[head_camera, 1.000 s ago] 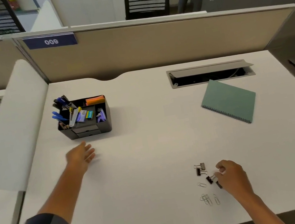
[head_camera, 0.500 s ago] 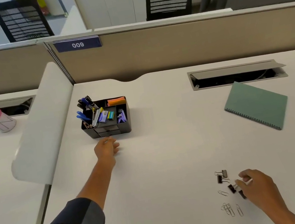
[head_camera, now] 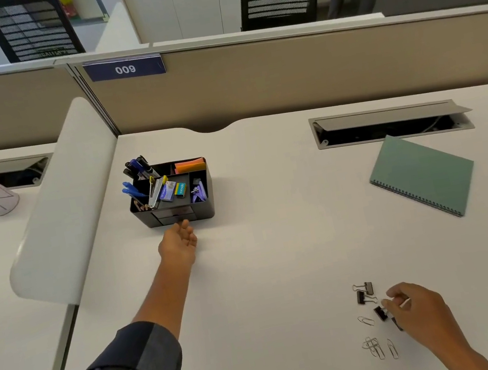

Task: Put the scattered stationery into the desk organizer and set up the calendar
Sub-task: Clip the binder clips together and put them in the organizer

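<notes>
Nearest me on the right, my right hand [head_camera: 422, 313] pinches a black binder clip [head_camera: 380, 313] in a narrow grip against the white tabletop [head_camera: 282, 259]. Two more binder clips [head_camera: 363, 292] lie just beyond it, and loose paper clips [head_camera: 375, 346] sit to its near left. Farther off on the left, my left hand [head_camera: 178, 241] reaches out with a wide, relaxed grip, fingertips at the front of the black desk organizer [head_camera: 172, 192], which holds pens, scissors and sticky notes. At far right a green spiral-bound calendar [head_camera: 423, 174] lies flat.
</notes>
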The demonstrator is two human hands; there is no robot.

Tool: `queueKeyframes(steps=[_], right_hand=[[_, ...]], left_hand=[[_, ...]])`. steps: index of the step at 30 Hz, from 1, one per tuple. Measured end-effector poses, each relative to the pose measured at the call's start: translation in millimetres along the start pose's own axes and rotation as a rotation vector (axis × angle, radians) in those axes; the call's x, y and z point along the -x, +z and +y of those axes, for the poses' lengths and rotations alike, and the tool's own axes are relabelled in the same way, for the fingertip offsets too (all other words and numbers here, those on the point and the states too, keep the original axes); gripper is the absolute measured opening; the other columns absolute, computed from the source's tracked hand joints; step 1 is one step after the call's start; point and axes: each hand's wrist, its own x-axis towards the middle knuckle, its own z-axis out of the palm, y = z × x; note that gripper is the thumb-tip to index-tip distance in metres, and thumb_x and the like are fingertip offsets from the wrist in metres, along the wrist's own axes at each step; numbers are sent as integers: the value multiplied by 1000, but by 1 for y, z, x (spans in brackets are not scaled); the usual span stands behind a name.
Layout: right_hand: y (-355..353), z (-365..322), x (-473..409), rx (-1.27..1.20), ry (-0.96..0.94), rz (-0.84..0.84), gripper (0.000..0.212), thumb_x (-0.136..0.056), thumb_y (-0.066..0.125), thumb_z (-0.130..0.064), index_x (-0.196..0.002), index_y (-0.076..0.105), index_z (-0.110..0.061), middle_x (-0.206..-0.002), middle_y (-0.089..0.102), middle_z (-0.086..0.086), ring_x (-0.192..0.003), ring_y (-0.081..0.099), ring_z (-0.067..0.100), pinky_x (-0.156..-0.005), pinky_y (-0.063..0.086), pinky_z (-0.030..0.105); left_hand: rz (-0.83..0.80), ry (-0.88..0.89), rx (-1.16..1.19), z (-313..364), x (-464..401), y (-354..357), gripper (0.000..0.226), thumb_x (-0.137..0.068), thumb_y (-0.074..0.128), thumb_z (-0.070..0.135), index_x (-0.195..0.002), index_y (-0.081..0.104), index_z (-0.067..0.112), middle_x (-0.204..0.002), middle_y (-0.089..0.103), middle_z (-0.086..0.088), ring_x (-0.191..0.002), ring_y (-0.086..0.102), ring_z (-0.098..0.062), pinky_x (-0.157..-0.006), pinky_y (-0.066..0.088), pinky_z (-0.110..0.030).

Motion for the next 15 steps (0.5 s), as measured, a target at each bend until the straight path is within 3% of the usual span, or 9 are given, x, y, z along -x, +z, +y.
queueKeyframes(steps=[4,9,15], right_hand=[[0,-1,2,9,2,3,12,-85,83,-26,-87,71,-29,-77,70,-11,-69,68,9,-63,54,30],[-2,0,6,14,14,2,13,-85,82,-29,-85,69,-31,-75,71,-11,-66,69,10,-62,55,30],[-6,-2,10,23,24,1,11,-85,82,-28,-84,71,-30,-74,71,-12,-69,68,8,-61,50,27]], left_hand=[[50,39,-43,1,-5,1,16,-106,58,15,-117,63,5,-91,70,-5,-70,63,-15,-56,49,-24],[125,135,-184,5,-3,6,24,-102,68,20,-83,63,5,-79,67,-7,-60,62,-16,-43,49,-20],[132,115,-233,13,-3,2,19,-99,73,21,-94,66,4,-89,73,-9,-66,71,-18,-43,52,-21]])
